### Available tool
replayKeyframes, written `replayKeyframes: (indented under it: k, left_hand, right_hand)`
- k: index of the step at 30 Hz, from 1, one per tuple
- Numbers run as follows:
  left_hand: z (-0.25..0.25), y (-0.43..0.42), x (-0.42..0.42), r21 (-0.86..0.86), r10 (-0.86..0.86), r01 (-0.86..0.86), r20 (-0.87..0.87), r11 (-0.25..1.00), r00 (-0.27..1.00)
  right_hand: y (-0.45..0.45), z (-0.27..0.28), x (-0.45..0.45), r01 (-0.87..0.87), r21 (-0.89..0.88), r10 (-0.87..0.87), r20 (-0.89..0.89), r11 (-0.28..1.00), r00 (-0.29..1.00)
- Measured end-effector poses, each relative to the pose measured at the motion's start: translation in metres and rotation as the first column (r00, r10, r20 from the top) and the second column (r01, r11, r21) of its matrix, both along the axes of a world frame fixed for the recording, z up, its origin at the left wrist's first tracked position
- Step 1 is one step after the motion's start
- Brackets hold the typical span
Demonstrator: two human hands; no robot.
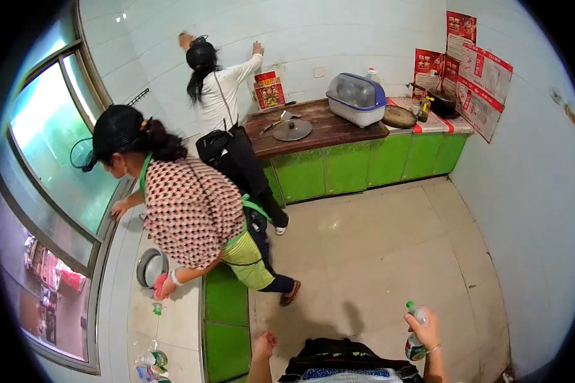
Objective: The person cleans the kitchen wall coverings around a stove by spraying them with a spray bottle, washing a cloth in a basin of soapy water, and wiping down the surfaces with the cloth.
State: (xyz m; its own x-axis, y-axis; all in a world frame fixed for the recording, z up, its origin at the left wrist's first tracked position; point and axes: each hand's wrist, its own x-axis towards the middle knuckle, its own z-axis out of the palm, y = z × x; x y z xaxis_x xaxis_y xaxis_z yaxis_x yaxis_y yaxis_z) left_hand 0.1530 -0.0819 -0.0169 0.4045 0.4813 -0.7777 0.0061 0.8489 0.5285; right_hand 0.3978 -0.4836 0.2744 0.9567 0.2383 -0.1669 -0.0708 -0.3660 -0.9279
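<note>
The right hand (425,329) is wrapped around a spray bottle (414,349), up above the floor (364,255), well right of the tiled desk (180,341). The left hand (265,344)'s in a loose fist, just right of that desk, which has a metal pot (152,267) on it.

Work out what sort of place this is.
Probably a kitchen: a dark pan stands at the far right, a metal lid lies on the wooden worktop, and green cupboards run beneath it.
</note>
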Motion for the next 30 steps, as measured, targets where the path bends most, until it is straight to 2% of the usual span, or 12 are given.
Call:
replayKeyframes:
  k: [1, 2, 3, 8, 11, 12, 15, 16, 19, 24, 27, 30]
  left_hand:
    - [0.003, 0.011, 0.02, 0.043, -0.073, 0.071, 0.038, 0.997, 0.997]
    - [0.011, 0.038, 0.002, 0.183, -0.174, 0.155, 0.093, 0.971, 0.98]
    - [0.013, 0.042, -0.01, 0.182, -0.176, 0.163, 0.057, 0.97, 0.983]
    - [0.017, 0.058, 0.084, -0.007, -0.11, 0.111, 0.102, 0.994, 0.989]
    - [0.014, 0.093, 0.124, 0.009, -0.089, 0.089, 0.06, 0.996, 0.994]
    - [0.01, 0.101, 0.137, 0.062, -0.006, 0.004, 0.043, 0.998, 0.999]
    - [0.012, 0.114, 0.185, 0.041, 0.104, -0.106, 0.06, 0.993, 0.993]
    - [0.023, 0.114, 0.212, 0.008, 0.157, -0.157, -0.104, 0.988, 0.982]
    - [-0.014, 0.154, 0.264, -0.116, 0.14, -0.156, -0.137, 0.981, 0.981]
    - [0.031, 0.194, 0.379, 0.0, 0.035, -0.035, -0.049, 0.999, 0.998]
    - [0.055, 0.207, 0.451, 0.032, -0.055, 0.057, -0.057, 0.998, 0.997]
    - [0.056, 0.217, 0.52, 0.009, -0.13, 0.13, -0.024, 0.991, 0.991]
  right_hand:
    - [0.006, -0.007, 0.012, -0.007, 0.026, 0.006, 0.036, 1.0, 0.999]
    - [0.023, -0.018, 0.004, 0.005, 0.056, -0.005, 0.005, 0.998, 1.0]
    - [0.026, -0.023, 0.0, 0.009, 0.061, -0.007, -0.031, 0.998, 0.999]
    - [0.052, -0.009, 0.085, -0.023, 0.116, 0.021, 0.014, 0.993, 1.0]
    - [0.086, -0.015, 0.136, -0.119, 0.112, 0.116, 0.037, 0.987, 0.993]
    - [0.098, -0.017, 0.15, -0.111, 0.111, 0.108, 0.04, 0.988, 0.993]
    - [0.127, -0.022, 0.196, -0.146, 0.095, 0.143, 0.043, 0.985, 0.989]
    - [0.134, -0.027, 0.219, -0.158, 0.068, 0.155, 0.043, 0.985, 0.987]
    - [0.165, -0.02, 0.268, -0.167, 0.035, 0.165, 0.046, 0.985, 0.985]
    - [0.193, -0.023, 0.33, -0.146, 0.003, 0.145, 0.085, 0.989, 0.986]
    - [0.201, -0.021, 0.36, -0.106, 0.097, 0.098, 0.076, 0.99, 0.992]
    - [0.198, -0.02, 0.394, 0.004, 0.14, 0.001, -0.041, 0.99, 0.999]
